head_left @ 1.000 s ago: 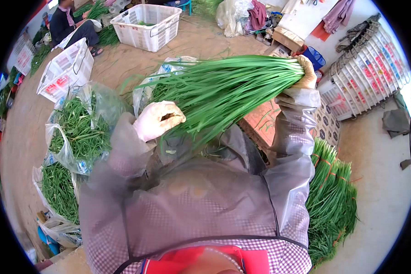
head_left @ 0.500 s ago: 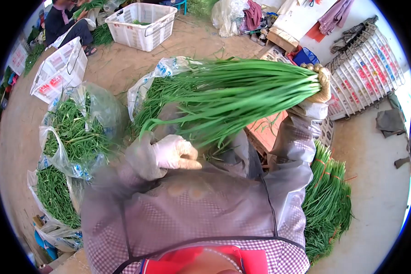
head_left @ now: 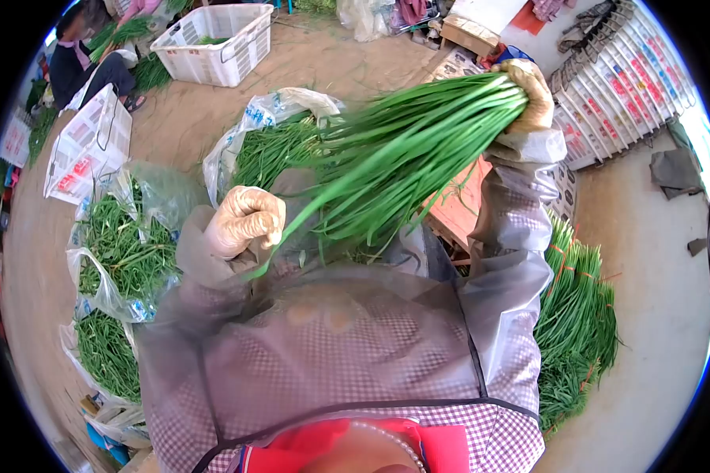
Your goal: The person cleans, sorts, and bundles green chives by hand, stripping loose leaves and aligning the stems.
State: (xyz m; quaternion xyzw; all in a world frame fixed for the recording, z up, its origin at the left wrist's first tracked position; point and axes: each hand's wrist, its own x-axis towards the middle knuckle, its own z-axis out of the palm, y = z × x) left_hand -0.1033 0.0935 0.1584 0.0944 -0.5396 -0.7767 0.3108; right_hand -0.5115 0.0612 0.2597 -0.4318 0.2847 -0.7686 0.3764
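My right hand (head_left: 535, 96), in a soiled pale glove, is closed round the pale stem ends of a bunch of garlic chives (head_left: 426, 150). The long green leaves spread down and to the left across my front. My left hand (head_left: 248, 221), also gloved, is beside the drooping leaf tips with its fingers curled in a pinch. One long leaf passes right at its fingertips, but I cannot make out what they hold. Below and behind the bunch, an open plastic bag (head_left: 221, 162) contains loose green leaves (head_left: 272, 154).
More bags of loose leaves (head_left: 122, 272) stand at left. Tied bundles of chives (head_left: 576, 315) lie at my right, near a reddish wooden stool (head_left: 457, 197). White crates (head_left: 213, 67) sit ahead, and stacked crates (head_left: 623, 94) lean at the wall. A person (head_left: 87, 67) sits far left.
My right hand has moved up and slightly left with the bunch, whose leaves now hang more steeply. My left hand has risen and gone left. Another person's pink sleeve has come into view.
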